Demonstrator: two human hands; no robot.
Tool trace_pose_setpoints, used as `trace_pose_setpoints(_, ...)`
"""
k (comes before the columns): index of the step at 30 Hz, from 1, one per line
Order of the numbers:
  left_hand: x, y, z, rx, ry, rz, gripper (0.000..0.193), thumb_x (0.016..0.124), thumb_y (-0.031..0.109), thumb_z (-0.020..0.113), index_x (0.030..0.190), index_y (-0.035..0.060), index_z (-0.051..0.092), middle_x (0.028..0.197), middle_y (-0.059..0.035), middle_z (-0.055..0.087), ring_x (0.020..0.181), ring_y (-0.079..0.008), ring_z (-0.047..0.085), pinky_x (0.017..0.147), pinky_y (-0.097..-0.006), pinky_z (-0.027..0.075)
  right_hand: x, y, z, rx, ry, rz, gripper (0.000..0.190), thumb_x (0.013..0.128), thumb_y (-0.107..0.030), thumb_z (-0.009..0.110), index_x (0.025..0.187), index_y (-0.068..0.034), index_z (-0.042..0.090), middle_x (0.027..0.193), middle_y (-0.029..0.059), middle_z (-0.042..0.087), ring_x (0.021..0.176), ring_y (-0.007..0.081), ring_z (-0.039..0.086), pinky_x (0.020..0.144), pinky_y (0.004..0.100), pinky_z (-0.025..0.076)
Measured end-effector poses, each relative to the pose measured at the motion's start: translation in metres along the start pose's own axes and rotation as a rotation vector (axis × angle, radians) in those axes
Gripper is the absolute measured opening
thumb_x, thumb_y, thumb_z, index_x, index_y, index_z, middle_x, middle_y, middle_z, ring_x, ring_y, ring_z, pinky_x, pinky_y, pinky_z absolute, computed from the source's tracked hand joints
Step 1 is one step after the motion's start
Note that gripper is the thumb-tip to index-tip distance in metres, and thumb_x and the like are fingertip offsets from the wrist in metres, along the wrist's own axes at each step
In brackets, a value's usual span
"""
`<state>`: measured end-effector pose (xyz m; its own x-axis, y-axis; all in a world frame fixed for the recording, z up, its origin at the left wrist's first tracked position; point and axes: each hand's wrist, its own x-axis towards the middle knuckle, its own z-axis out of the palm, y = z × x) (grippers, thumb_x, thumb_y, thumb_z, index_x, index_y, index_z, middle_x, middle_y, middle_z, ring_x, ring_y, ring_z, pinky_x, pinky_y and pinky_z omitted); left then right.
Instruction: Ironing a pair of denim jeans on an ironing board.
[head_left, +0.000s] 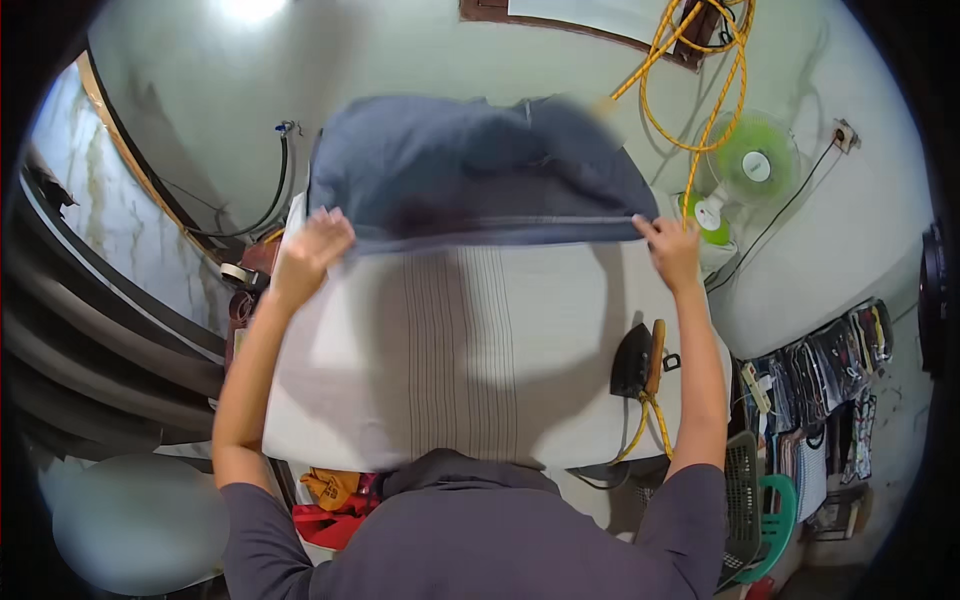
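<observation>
A dark blue-grey cloth garment (480, 157) is spread over the far part of a table covered with a white striped cloth (337, 390). Its near edge runs straight across between my hands. At the right end of that edge, my right hand (671, 247) pinches the fabric between thumb and fingers. My left hand (319, 244) is at the left end, blurred by motion; whether its fingers grip the fabric is unclear. An iron (632, 360) with a wooden handle (656, 356) rests on the cloth near my right forearm.
A yellow rope-like cord (690, 180) hangs at the far right, before a green fan (754, 161). Grey curtains (112, 360) border the left side. Bagged clothes (817, 382), a basket (742, 495) and a green plastic chair (784, 517) stand right. Red cloth (330, 525) lies below the table's near edge.
</observation>
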<state>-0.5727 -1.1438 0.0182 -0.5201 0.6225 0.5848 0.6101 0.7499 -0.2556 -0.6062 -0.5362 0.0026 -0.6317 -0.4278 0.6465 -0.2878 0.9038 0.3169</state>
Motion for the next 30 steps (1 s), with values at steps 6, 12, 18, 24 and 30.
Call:
trace_pose_setpoints(6, -0.151, 0.106, 0.098, -0.081, -0.487, 0.080, 0.044, 0.084, 0.008, 0.051, 0.126, 0.0060, 0.058, 0.128, -0.0147, 0.059, 0.124, -0.0299, 0.052, 0.109, -0.0416, 0.038, -0.124, -0.068, 0.050, 0.075, -0.480, -0.047, 0.041, 0.083, -0.010, 0.057, 0.117, -0.031, 0.066, 0.095, 0.0010, 0.060, 0.097, 0.0193, 0.057, 0.105, 0.0573, 0.030)
trace_pose_setpoints(12, -0.240, 0.135, 0.076, -0.225, -0.764, -0.351, 0.032, 0.081, 0.006, 0.050, 0.110, 0.0015, 0.063, 0.114, -0.0158, 0.064, 0.108, -0.0329, 0.062, 0.111, -0.0483, 0.033, -0.199, -0.110, 0.050, 0.080, -0.510, 0.172, 0.045, 0.081, -0.008, 0.061, 0.120, -0.031, 0.066, 0.107, 0.0012, 0.059, 0.103, 0.0194, 0.055, 0.105, 0.0583, 0.028)
trace_pose_setpoints(18, -0.219, 0.153, 0.088, -0.027, -0.462, -0.298, 0.035, 0.083, 0.006, 0.048, 0.117, 0.0016, 0.059, 0.138, -0.0155, 0.049, 0.137, -0.0285, 0.038, 0.113, -0.0633, 0.012, -0.196, -0.130, 0.067, 0.142, -0.372, 0.194, 0.037, 0.078, -0.011, 0.065, 0.113, -0.024, 0.068, 0.111, 0.0036, 0.059, 0.108, 0.0218, 0.053, 0.104, 0.0548, 0.029)
trace_pose_setpoints(24, -0.150, 0.185, 0.176, -0.158, -0.415, -0.182, 0.054, 0.085, 0.008, 0.047, 0.139, 0.0034, 0.042, 0.145, -0.0233, 0.038, 0.139, -0.0360, 0.032, 0.115, -0.0419, 0.024, -0.184, -0.143, 0.067, 0.249, -0.315, 0.204, 0.032, 0.081, -0.010, 0.060, 0.113, -0.014, 0.065, 0.095, 0.0009, 0.061, 0.096, 0.0174, 0.058, 0.100, 0.0513, 0.032)
trace_pose_setpoints(30, -0.123, 0.164, 0.209, -0.179, -0.539, -0.420, 0.059, 0.082, 0.005, 0.055, 0.139, 0.0155, 0.043, 0.135, -0.0183, 0.050, 0.121, -0.0411, 0.052, 0.098, -0.0413, 0.047, -0.181, -0.116, 0.036, 0.217, -0.254, 0.191, 0.040, 0.077, -0.001, 0.061, 0.112, -0.018, 0.065, 0.088, -0.0027, 0.062, 0.090, 0.0152, 0.060, 0.100, 0.0513, 0.032)
